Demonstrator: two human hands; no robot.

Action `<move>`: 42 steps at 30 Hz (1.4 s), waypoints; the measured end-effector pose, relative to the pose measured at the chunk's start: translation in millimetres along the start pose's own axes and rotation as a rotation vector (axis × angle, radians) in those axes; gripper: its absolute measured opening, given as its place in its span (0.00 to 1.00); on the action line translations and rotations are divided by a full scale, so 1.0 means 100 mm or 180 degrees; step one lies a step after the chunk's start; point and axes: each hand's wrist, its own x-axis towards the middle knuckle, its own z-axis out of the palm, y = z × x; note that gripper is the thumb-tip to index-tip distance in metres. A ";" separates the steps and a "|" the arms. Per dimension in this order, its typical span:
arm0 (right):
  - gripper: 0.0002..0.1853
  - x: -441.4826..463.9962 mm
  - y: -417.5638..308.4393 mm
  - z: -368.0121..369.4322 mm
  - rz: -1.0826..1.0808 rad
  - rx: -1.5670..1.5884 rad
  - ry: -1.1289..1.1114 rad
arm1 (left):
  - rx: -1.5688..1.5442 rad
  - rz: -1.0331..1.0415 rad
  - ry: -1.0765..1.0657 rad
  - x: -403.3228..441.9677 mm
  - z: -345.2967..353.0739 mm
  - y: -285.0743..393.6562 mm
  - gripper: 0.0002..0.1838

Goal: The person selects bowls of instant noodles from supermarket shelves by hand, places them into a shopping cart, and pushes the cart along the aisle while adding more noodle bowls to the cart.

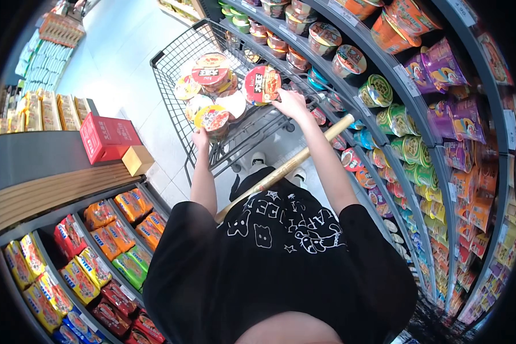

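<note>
Tall grey metal shelving (421,109), bent into a curve by the lens, fills the right side with cup noodles and purple, green and orange packs. Lower left stands a dark rack (45,246) of orange, yellow, red, green and blue packets, with a wood-slatted counter front (74,198) just beyond it. The wearer's black short-sleeved T-shirt with white line drawings (281,269) takes up the near middle. Ahead is a black wire shopping cart (179,40) on pale floor tiles (112,60). A slim gold pole (281,171) slants across in front of the shirt and passes beneath the right forearm. A bright red carton (109,139) sits on the counter's end, a small tan box (138,160) beside it. Several round instant-noodle bowls are grouped in the cart, among them a red-lidded one (209,70) and, nearer the wearer, a yellow-and-red one (213,118). A separate round bowl with a red lid and white characters (262,85) is at the cart's right side, where the right hand (290,104) has its fingers closed on the lower right edge. The left hand (200,139) is curled next to the yellow-and-red bowl; whether it grips that bowl or the cart, I cannot tell.
</note>
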 end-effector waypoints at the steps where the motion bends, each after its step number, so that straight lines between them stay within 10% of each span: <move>1: 0.21 -0.01 -0.01 -0.02 0.0007 0.0005 -0.0021 | 0.0181 0.0002 0.0202 -0.01 -0.02 -0.04 0.19; 9: 0.20 0.01 0.03 0.02 -0.0011 0.0142 0.0034 | 0.1183 -0.0704 0.0559 -0.07 -0.08 0.00 0.22; 17: 0.20 0.00 0.05 0.03 -0.0116 0.0122 0.0061 | -0.1021 -0.1989 0.0252 0.17 0.04 -0.28 0.24; 32: 0.22 -0.07 0.06 -0.03 -0.0116 0.0125 0.0074 | -0.1267 -0.2011 -0.0219 0.19 0.08 -0.38 0.25; 42: 0.22 -0.07 0.09 0.02 -0.0125 0.0159 0.0138 | 0.0143 -0.1291 -0.1398 -0.37 -0.29 0.21 0.46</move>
